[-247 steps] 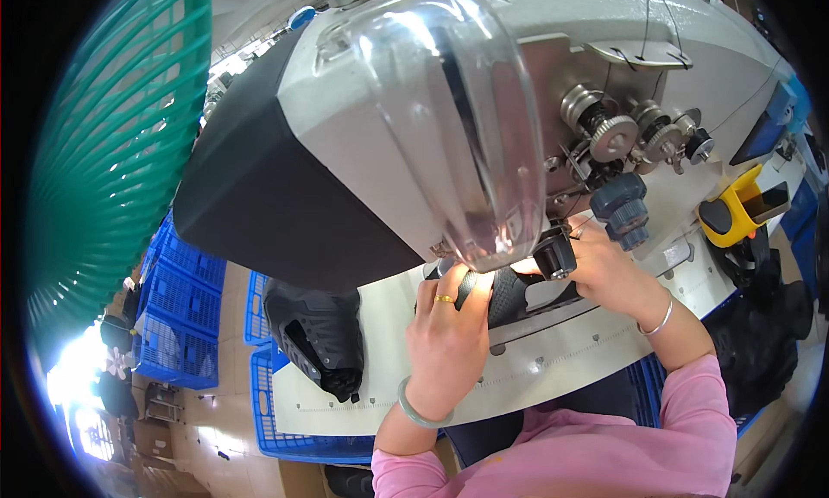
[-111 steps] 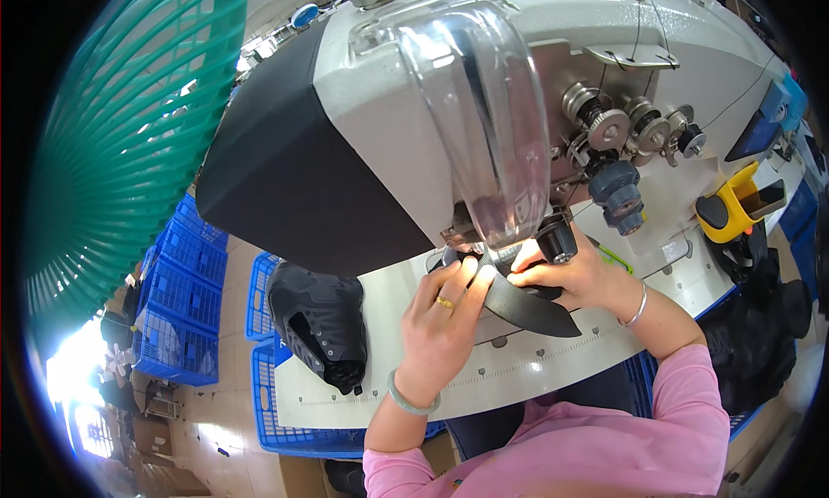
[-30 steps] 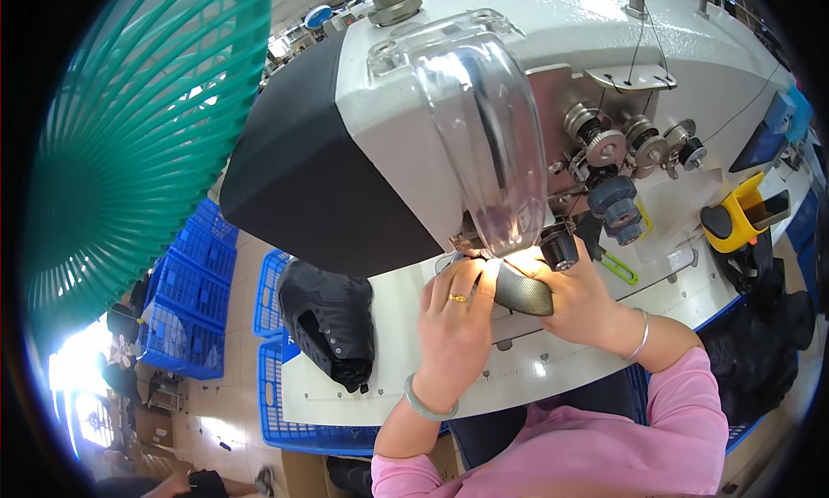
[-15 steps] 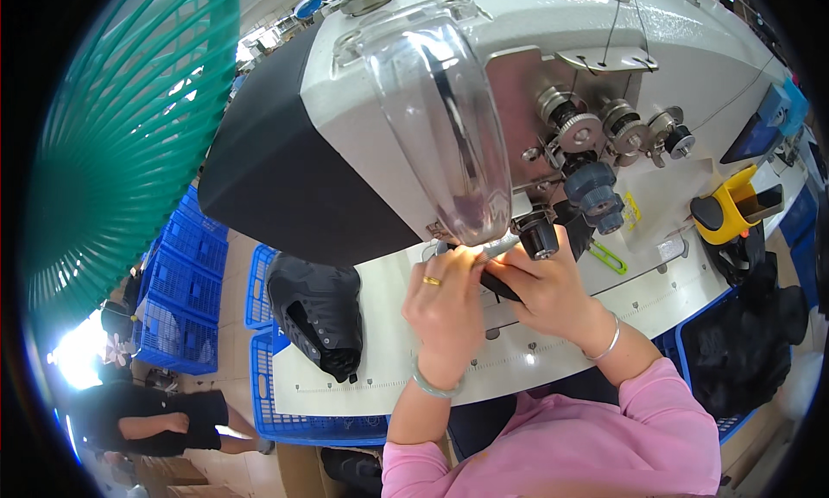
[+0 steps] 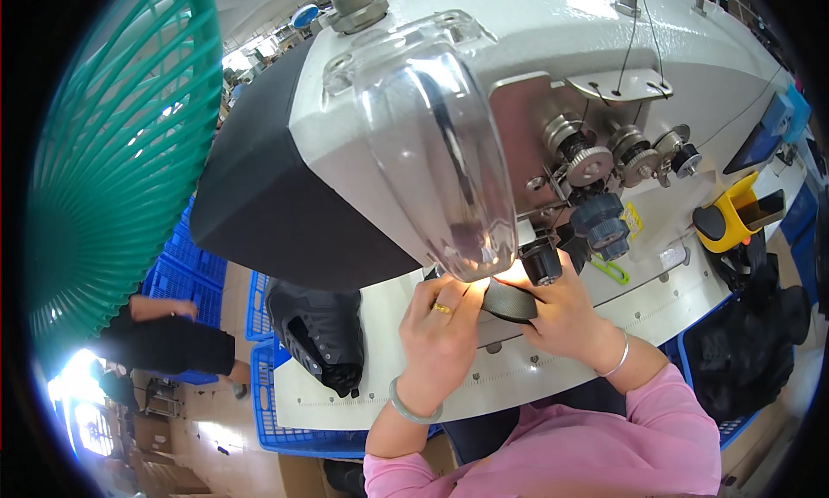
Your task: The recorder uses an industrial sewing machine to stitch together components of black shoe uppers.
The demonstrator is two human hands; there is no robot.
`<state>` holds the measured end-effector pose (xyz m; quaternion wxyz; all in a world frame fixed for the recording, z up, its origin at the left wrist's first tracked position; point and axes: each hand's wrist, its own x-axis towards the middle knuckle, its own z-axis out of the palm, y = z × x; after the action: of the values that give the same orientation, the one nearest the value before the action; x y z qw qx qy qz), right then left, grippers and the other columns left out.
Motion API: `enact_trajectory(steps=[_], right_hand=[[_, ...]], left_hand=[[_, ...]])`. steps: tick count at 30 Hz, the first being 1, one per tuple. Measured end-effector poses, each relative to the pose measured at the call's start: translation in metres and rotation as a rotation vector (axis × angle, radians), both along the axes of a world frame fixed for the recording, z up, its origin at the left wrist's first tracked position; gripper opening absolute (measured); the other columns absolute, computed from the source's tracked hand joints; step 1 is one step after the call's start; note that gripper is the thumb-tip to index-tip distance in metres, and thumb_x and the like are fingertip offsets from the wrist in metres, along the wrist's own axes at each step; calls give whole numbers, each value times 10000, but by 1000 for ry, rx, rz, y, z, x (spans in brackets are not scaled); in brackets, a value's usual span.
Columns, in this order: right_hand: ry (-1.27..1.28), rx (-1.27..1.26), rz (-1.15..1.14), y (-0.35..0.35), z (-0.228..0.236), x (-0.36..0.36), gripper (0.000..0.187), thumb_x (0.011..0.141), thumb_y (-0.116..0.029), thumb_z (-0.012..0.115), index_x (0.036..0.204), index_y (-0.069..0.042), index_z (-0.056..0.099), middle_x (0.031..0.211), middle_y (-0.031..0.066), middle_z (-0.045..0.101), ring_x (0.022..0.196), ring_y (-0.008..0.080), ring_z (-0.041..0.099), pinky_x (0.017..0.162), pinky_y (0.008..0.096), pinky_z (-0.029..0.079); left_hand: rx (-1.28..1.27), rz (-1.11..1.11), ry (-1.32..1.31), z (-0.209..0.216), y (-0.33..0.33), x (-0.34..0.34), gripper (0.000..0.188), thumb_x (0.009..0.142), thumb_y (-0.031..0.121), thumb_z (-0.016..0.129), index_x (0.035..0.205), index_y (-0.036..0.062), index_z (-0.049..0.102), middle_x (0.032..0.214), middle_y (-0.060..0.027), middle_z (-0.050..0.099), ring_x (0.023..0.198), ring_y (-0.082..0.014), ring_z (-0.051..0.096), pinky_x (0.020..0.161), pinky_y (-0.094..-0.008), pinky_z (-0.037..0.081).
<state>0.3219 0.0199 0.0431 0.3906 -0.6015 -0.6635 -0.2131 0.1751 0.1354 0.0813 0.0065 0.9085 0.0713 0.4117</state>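
Note:
At the sewing machine point(image 5: 380, 144), both hands hold a dark grey mesh fabric piece point(image 5: 511, 303) with a curved edge under the clear guard point(image 5: 436, 144). My left hand point(image 5: 439, 338), wearing a yellow ring, pinches the piece at its left end with bent fingers. On the other side my right hand point(image 5: 566, 317) grips it between thumb and fingers, close to a black knob point(image 5: 541, 263). The needle area is hidden behind the guard and my fingertips. Left of my hands lies a pile of black shoe uppers point(image 5: 318, 334) on the white tabletop point(image 5: 389, 373).
A green fan point(image 5: 112, 161) stands at the far left. Small green snips point(image 5: 611, 270) and a yellow holder point(image 5: 730, 217) lie to the right. Blue baskets flank the table; the right one holds black pieces point(image 5: 734, 351). A person in dark clothes point(image 5: 168, 343) is at the left.
My view has shifted slightly. The grey mesh piece now shows more between my hands, its curved edge turned toward me. The person at the left has moved.

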Motion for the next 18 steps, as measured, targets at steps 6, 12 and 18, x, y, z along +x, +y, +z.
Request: enact_trajectory(steps=[6, 12, 18], right_hand=[[-43, 21, -17, 3, -1, -3, 404, 576, -46, 704, 977, -83, 675, 999, 42, 622, 924, 287, 562, 833, 494, 390], [23, 61, -35, 4, 1, -6, 431, 597, -11, 700, 1017, -107, 678, 1015, 22, 653, 911, 265, 602, 820, 449, 377], [5, 16, -58, 7, 5, -7, 340, 624, -109, 743, 954, -87, 662, 990, 34, 596, 890, 284, 519, 762, 450, 379]], left_hand=[[40, -8, 5, 9, 5, 3, 303, 643, -17, 652, 936, 58, 674, 923, -46, 604, 858, -236, 613, 668, -321, 547], [37, -6, 78, 14, 5, 1, 303, 653, -13, 651, 945, 68, 652, 950, -44, 593, 861, -238, 619, 654, -323, 543], [-11, -32, 68, 17, 9, -1, 300, 653, -21, 687, 940, 62, 658, 941, -53, 619, 842, -247, 633, 655, -338, 542]])
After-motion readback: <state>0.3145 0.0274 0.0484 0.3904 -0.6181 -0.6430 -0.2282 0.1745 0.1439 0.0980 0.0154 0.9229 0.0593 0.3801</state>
